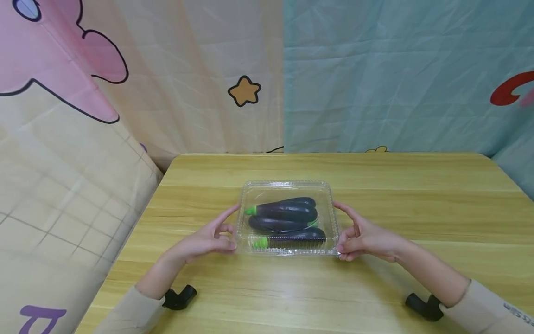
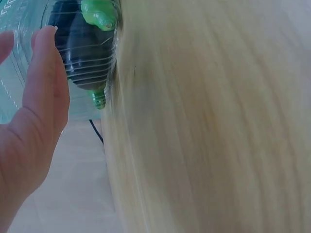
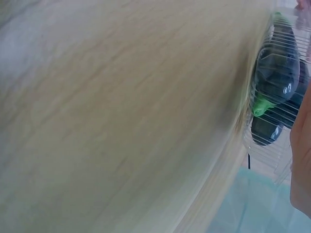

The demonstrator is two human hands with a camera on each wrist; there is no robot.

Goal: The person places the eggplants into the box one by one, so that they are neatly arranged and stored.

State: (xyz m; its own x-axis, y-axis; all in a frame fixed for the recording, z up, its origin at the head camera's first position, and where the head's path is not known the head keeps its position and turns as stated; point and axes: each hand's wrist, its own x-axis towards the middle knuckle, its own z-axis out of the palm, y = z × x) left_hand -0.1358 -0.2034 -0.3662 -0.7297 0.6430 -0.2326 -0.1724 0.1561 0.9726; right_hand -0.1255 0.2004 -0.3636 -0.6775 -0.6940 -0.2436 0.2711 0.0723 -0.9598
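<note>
A clear plastic clamshell box (image 1: 288, 184) rests on the wooden table with its lid down. Inside lie several dark purple eggplants (image 1: 285, 212) with green stem ends. At the box's left side, my left hand (image 1: 206, 239) pinches the edge near the front corner, index finger stretched along the side. Opposite it, my right hand (image 1: 369, 235) pinches the front right corner between thumb and fingers, its index finger reaching up the right side. Ribbed box walls show eggplants (image 2: 90, 53) beside the left fingers in the left wrist view. The right wrist view shows only part of that hand (image 3: 302, 155).
The wooden table (image 1: 417, 195) extends around the box on all sides. Printed curtains (image 1: 388, 83) hang behind its back edge and along the left. A black curved piece sits at each sleeve cuff, the left one (image 1: 180, 298) close over the table.
</note>
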